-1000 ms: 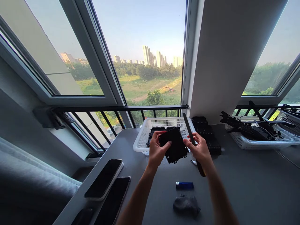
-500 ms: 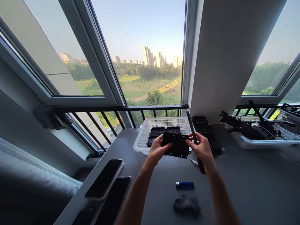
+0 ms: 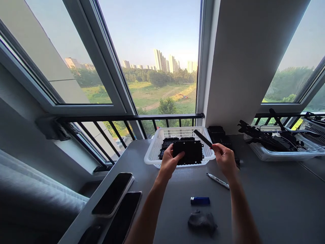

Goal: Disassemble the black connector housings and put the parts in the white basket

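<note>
We hold a black plastic panel [image 3: 191,153] in our left hand [image 3: 169,162], thumb across its face, in front of the near rim of a white perforated basket [image 3: 151,154]. Our right hand [image 3: 224,157] pinches the end of a flat black bar [image 3: 203,138], which slants up and leftward past the panel's upper right corner. In the basket we see black plastic pieces [image 3: 167,144], and more black parts [image 3: 217,134] are stacked beside it. On the grey counter [image 3: 175,200] below our right hand lies a white marker pen [image 3: 218,180]; dark print runs along its barrel, too small for us to read. Nearer us are a blue lighter [image 3: 200,201] and a dark grey lump [image 3: 201,222], perhaps a crumpled cloth. To our left, two phones [image 3: 113,193] lie screen up and dark; to our right, another white basket [image 3: 271,156] holds tangled black cables [image 3: 276,140].
</note>
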The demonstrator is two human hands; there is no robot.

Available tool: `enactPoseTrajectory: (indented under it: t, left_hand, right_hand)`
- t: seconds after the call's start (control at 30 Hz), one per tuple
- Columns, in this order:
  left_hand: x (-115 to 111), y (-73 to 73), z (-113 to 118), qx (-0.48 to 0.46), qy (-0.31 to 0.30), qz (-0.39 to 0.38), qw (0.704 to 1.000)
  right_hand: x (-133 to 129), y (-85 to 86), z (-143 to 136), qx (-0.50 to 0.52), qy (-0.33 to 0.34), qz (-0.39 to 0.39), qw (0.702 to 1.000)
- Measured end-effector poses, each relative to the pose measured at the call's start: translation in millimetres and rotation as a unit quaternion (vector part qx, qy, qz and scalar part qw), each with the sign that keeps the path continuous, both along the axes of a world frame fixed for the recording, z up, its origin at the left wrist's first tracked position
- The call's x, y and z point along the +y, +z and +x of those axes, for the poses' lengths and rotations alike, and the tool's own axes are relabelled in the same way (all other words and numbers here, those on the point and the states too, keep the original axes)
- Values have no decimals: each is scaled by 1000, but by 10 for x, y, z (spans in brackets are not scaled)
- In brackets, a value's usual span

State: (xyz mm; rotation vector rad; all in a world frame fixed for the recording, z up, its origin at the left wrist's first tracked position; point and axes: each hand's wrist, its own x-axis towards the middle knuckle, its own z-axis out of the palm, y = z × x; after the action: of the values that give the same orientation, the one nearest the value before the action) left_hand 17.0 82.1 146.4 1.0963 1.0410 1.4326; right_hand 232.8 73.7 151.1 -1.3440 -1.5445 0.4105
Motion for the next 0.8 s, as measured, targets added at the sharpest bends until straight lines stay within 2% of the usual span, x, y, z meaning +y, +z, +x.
enactPoseTrajectory:
  t: [0.07,0.23,0.33,0.47,0.67,0.8]
  left_hand:
    - [-2,-4,17,6,5,-2,1000]
    - [0,-37,86,31,4,7,999]
    - [-1,-61,126,37,11,22,999]
    - [-5,-43,106,31,11,21,999]
    - [20,-16,-8,40,56,27,997]
    - [23,-53,56,48,39,27,998]
  right_hand:
    - [-10,6,-53,-8,-16,12,1000]
    - [-28,-21,-261,-55,10,28,998]
    - [-21,-53,-349,-82,4,40,996]
    - [36,-103,-283,-70,-20,63,995]
    - [106,-137,-19,-45,-75,74,993]
    - [52,-121,-154,-46,-55,78,994]
